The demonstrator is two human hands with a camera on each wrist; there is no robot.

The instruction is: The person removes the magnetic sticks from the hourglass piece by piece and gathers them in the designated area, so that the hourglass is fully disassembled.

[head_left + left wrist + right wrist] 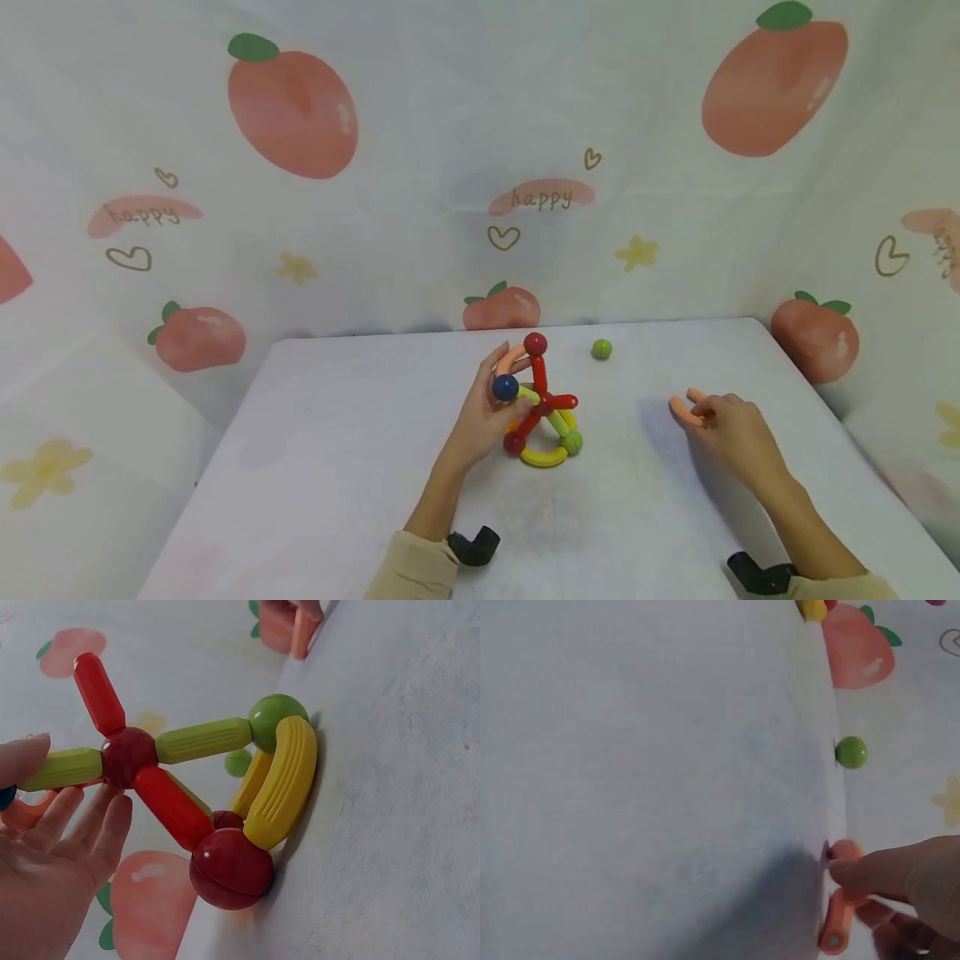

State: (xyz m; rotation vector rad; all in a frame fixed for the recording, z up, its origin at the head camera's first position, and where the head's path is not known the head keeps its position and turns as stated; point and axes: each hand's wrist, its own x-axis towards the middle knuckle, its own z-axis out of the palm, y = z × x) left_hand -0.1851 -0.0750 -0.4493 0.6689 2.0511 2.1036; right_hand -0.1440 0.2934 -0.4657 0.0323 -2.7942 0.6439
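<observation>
My left hand [476, 421] holds a magnetic ball-and-rod structure that stands on the table. The thumb presses a light green rod [64, 769] beside the central red ball [129, 757], with the fingers behind. A blue ball [506, 387], a top red ball [536, 344] and a peach curved rod [510, 359] form its upper part. Its base has a green ball [572, 442], a red ball [231, 868] and yellow curved rods [286, 784]. At the right, my right hand [742, 442] pinches a peach curved rod [836, 924]; another peach end [846, 850] shows beside it, partly covered by fingers.
A loose green ball [602, 349] lies near the back of the white table [322, 467], between the structure and the right hand. Behind the table hangs a fruit-printed cloth [420, 108]. Black curved pieces [474, 547] sit at both wrists.
</observation>
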